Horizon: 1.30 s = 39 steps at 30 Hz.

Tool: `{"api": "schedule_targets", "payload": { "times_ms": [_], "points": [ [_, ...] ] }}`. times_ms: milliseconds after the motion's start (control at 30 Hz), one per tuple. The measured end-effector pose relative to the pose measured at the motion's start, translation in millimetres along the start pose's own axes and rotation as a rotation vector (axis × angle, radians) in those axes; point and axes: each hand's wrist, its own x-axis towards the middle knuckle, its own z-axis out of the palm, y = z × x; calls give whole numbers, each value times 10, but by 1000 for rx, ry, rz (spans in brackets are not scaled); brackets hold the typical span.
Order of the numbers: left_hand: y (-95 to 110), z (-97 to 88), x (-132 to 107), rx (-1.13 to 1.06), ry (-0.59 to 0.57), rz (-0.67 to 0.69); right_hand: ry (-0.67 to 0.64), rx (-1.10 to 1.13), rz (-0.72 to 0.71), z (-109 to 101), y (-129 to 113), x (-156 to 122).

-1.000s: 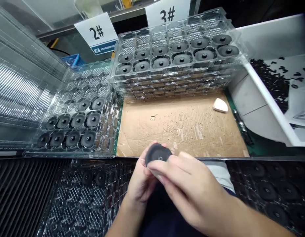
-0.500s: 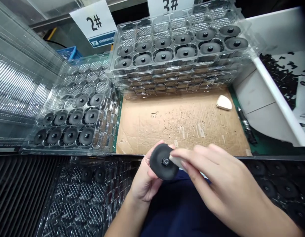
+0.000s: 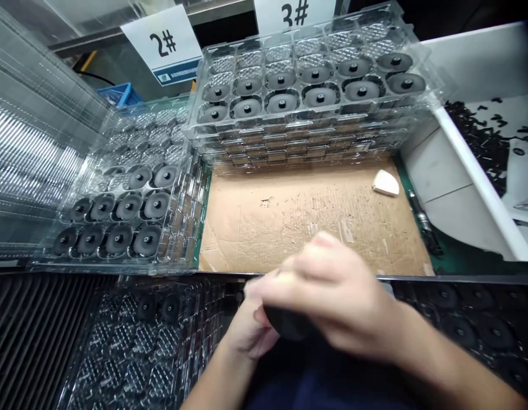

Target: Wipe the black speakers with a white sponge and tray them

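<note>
In my left hand (image 3: 251,324) is a round black rubber-looking disc (image 3: 289,324), held by its edge low in front of my body. My right hand (image 3: 324,290) lies across the top of that disc, its fingers curled and smeared by motion. It covers most of the disc, including the centre stub. A small white pad seen between the right fingers half a second ago is now hidden beneath the hand.
A cardboard sheet (image 3: 264,228) carries a white wedge-shaped block (image 3: 386,183). Clear trays (image 3: 306,122) of black discs are stacked behind it; more trays (image 3: 157,250) stand left. At right are a black pen-like tool (image 3: 424,222) and a white bin (image 3: 473,176) with small black parts.
My right hand has swept leftward over the disc, hiding its face and the white pad. My left hand keeps hold of the disc in nearly the same place.
</note>
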Motion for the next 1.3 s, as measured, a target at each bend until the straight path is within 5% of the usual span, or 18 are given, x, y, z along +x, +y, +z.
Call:
{"api": "schedule_targets", "payload": {
  "times_ms": [167, 333, 467, 667, 767, 900, 1067, 1300],
  "points": [
    [39, -1, -8, -406, -184, -95, 365, 78, 623, 97, 736, -211],
    [46, -23, 2, -501, -211, -91, 286, 7, 717, 441, 1160, -522],
    [53, -86, 9, -533, -261, -91, 362, -42, 707, 456, 907, -544],
    [66, -135, -19, -491, -245, -69, 271, 167, 620, 408, 488, -459],
    [55, -147, -57, -254, -134, 135, 316, 212, 632, 504, 458, -490],
    [65, -198, -69, 436, -2, 588, 377, 188, 664, 547, 436, -537],
    [96, -269, -34, 780, -94, 793, 484, 367, 679, 420, 237, -541],
    [107, -321, -110, 661, -90, 660, 14, 759, 824, 215, 7, -330]
  ]
}}
